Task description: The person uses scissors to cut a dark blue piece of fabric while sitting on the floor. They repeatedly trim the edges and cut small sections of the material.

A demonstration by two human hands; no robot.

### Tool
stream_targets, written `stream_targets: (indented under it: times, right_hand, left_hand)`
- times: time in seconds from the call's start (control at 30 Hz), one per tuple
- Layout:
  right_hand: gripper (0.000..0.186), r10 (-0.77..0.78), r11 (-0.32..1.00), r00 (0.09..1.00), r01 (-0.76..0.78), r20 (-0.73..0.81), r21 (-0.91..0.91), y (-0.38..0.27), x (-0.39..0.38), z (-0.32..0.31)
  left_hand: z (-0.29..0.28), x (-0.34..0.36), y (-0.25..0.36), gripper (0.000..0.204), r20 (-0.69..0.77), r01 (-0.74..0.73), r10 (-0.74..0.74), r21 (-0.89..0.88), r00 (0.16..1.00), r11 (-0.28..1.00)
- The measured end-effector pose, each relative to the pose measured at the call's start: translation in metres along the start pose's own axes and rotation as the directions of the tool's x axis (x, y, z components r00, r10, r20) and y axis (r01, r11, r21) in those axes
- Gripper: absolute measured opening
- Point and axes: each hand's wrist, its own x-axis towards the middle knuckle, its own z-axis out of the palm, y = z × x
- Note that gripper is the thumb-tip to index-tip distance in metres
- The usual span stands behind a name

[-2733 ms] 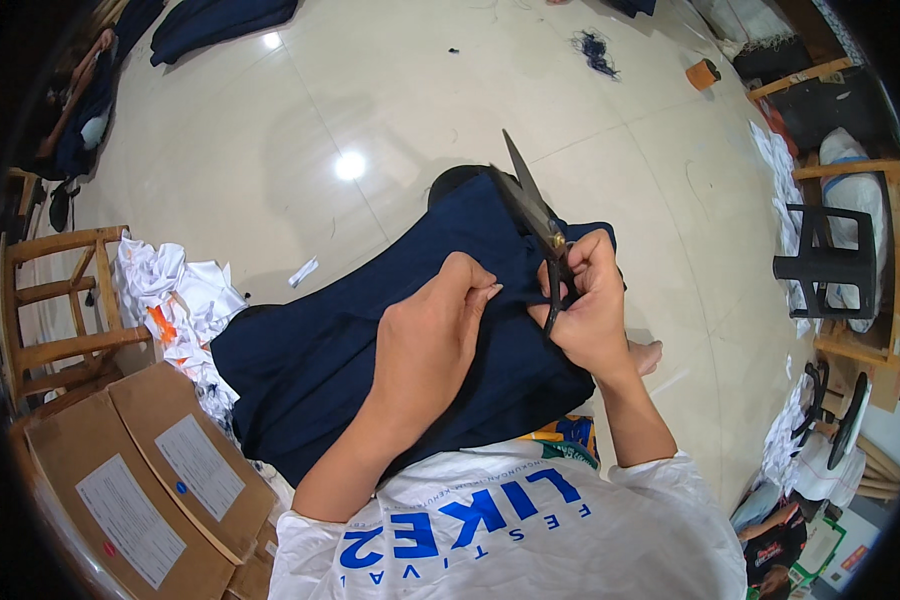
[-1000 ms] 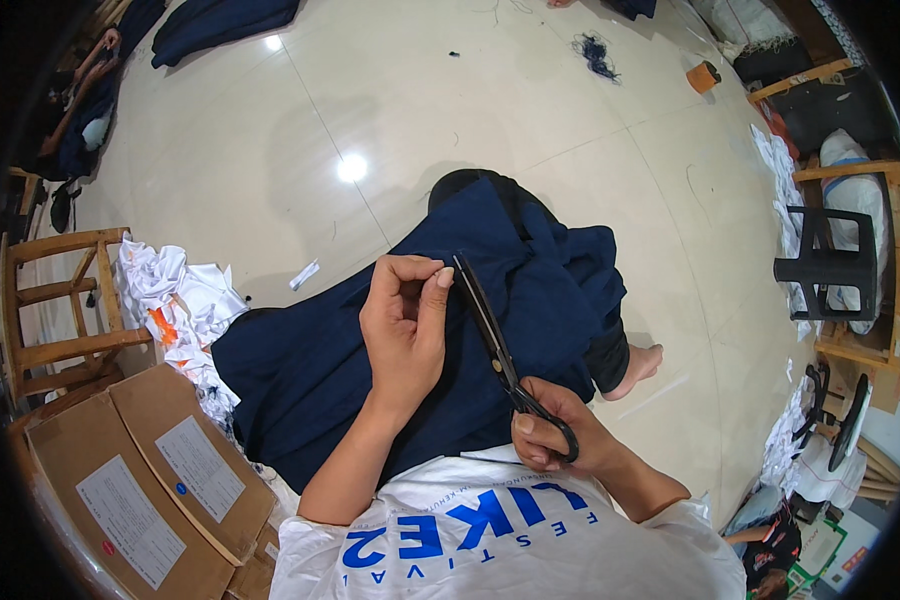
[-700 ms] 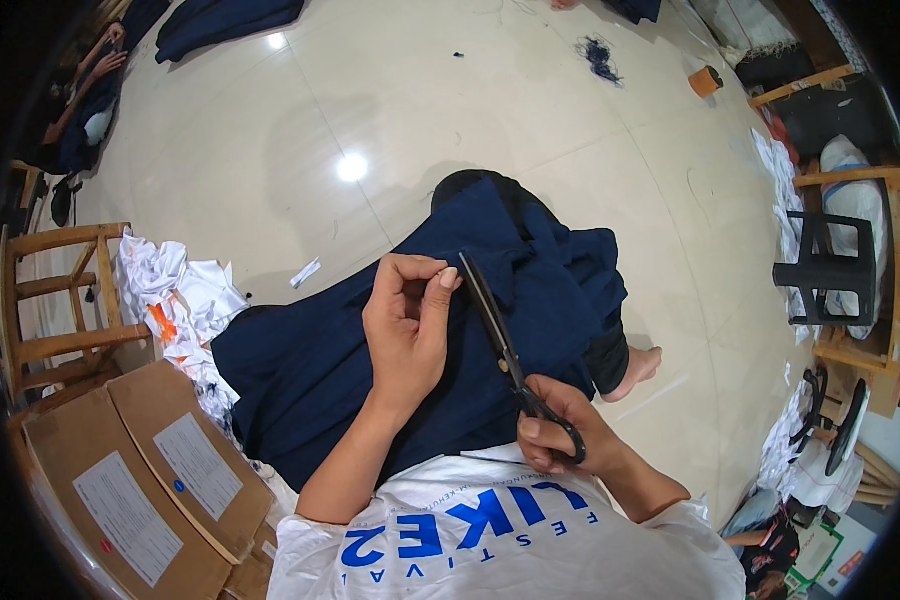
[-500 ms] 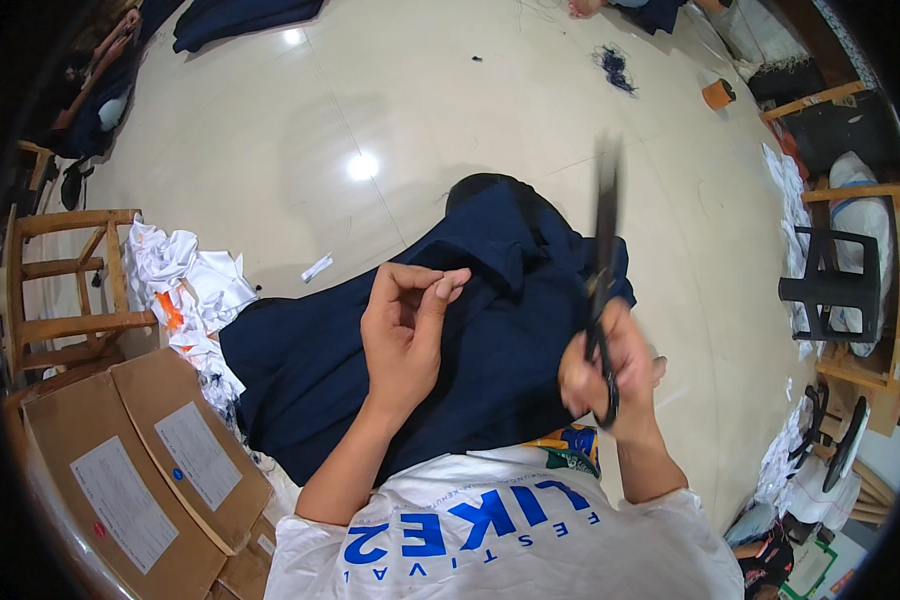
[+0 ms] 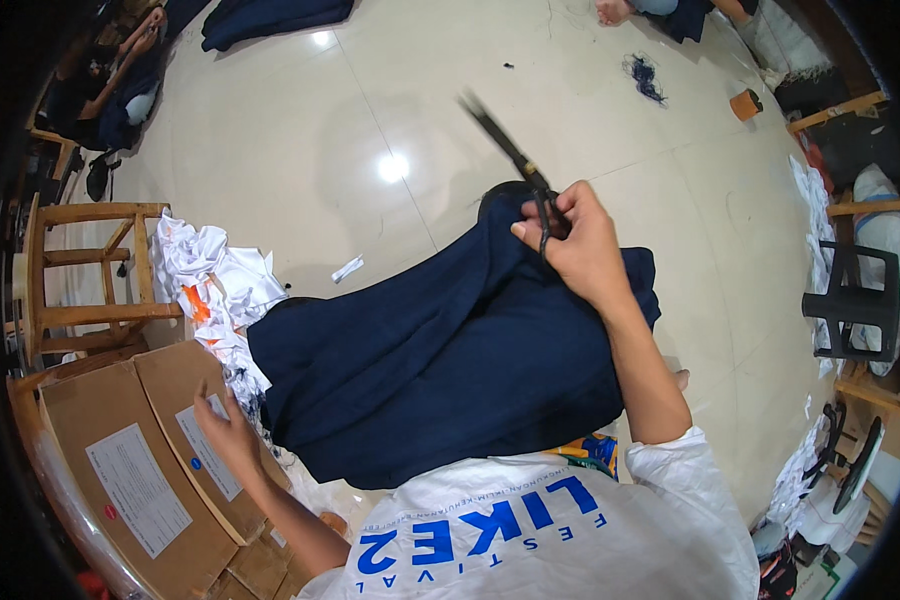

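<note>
A pair of black scissors [image 5: 528,172] is held in my right hand [image 5: 582,248], raised over the far part of the cloth. Its blades point up and to the left, slightly blurred at the tip, and my fingers are in the handles. Dark navy fabric [image 5: 440,360] lies draped across my lap and legs, with folds running toward its far end. Off to the left, my left hand [image 5: 230,435] has its fingers apart and holds nothing. It hovers by the cardboard boxes, near the edge of a white cloth heap [image 5: 215,275].
Cardboard boxes [image 5: 100,410] and a wooden stool [image 5: 100,260] stand at my left. A black plastic stool [image 5: 855,300] is at the right. Tangled dark thread [image 5: 645,78] and an orange-brown spool [image 5: 745,104] lie on the tiled floor [image 5: 410,100]. Other people sit at the far edges.
My left hand has left its pinch above the fabric and swung down left toward the boxes, fingers spreading. My right hand has moved forward and left, tilting the scissors leftward. The view has shifted slightly.
</note>
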Motion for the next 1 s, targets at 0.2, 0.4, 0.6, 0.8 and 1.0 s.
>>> stream_targets:
  times: [0.2,0.4,0.6,0.8,1.0]
  right_hand:
    - [0.035,0.002,0.999,1.0,-0.001,-0.025,0.055,0.021,-0.007,0.006]
    - [0.033,0.072,0.985,0.978,-0.04,-0.195,0.167,0.028,-0.005,0.004]
    - [0.037,0.041,0.972,0.978,0.009,-0.204,0.236,0.028,-0.008,0.005]
    - [0.036,0.027,0.885,0.997,-0.056,0.068,0.462,0.013,-0.021,-0.001]
    - [0.034,-0.002,0.911,0.972,-0.095,0.235,0.402,-0.005,-0.042,-0.012]
  left_hand:
    - [0.005,0.01,0.231,0.029,0.463,0.114,0.264,-0.641,0.846,0.759]
    - [0.093,0.015,0.352,0.044,0.618,0.026,0.507,-0.65,0.601,0.76]
    - [0.137,0.012,0.387,0.033,0.517,0.069,0.573,-0.778,0.636,0.625]
    - [0.064,-0.019,0.354,0.015,0.779,0.763,0.508,-0.564,0.367,0.315]
    - [0.038,-0.056,0.34,0.022,0.8,0.867,0.474,-0.479,0.368,0.136]
